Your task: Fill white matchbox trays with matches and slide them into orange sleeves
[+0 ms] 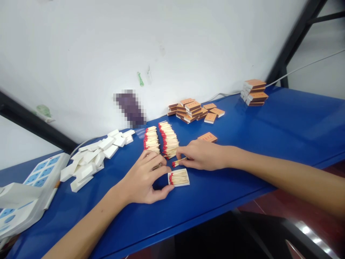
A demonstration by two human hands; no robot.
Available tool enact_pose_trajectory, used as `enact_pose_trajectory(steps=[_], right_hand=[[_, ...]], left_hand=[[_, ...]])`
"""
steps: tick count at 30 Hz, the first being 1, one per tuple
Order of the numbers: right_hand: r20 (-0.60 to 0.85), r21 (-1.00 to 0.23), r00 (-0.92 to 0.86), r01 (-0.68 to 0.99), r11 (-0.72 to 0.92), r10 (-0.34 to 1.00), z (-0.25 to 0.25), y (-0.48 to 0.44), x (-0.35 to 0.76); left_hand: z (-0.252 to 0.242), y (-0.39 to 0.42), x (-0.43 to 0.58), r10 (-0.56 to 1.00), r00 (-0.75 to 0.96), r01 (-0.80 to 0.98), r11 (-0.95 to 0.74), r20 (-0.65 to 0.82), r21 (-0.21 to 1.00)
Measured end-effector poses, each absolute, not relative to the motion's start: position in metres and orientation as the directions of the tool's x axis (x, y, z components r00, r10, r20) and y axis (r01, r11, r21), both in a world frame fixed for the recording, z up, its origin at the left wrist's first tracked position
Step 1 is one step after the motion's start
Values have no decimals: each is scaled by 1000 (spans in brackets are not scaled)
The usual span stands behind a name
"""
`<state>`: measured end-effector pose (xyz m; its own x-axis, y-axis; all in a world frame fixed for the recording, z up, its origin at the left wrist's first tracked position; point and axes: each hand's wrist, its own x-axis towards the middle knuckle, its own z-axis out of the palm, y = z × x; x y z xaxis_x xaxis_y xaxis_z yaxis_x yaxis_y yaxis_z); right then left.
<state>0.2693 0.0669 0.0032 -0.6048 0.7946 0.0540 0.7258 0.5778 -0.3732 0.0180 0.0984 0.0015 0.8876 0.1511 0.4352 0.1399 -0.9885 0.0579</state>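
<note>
My left hand [145,176] has thumb and forefinger on the left end of a small white matchbox tray [188,178], which lies on the table. Matches [179,177] fill the tray, red heads to the left. Something thin and brownish shows between the curled fingers of this hand; I cannot make out what. Just above the tray, my right hand [201,154] pinches a few matches [176,163], heads leftward. Beyond both hands lie two long rows of loose matches, a left row [152,139] and a right row [169,138]. An orange matchbox [208,137] is partly hidden behind my right hand.
A heap of white trays [90,158] lies left on the blue table [215,194]. Orange matchboxes are piled [188,109] by the wall, with another stack [254,92] far right. A power strip [40,176] sits at the left edge; a pixelated dark patch [130,108] is behind.
</note>
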Motion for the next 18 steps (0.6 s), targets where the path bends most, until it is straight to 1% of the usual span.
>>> enact_pose_trajectory(steps=[14, 18], right_hand=[[70, -353, -597, 734, 580, 799, 3, 70, 269], [75, -386, -601, 718, 579, 796, 3, 70, 269]], left_hand=[[-1, 101, 18, 161, 891, 162, -986, 423, 34], [0, 101, 18, 170, 891, 172, -985, 421, 33]])
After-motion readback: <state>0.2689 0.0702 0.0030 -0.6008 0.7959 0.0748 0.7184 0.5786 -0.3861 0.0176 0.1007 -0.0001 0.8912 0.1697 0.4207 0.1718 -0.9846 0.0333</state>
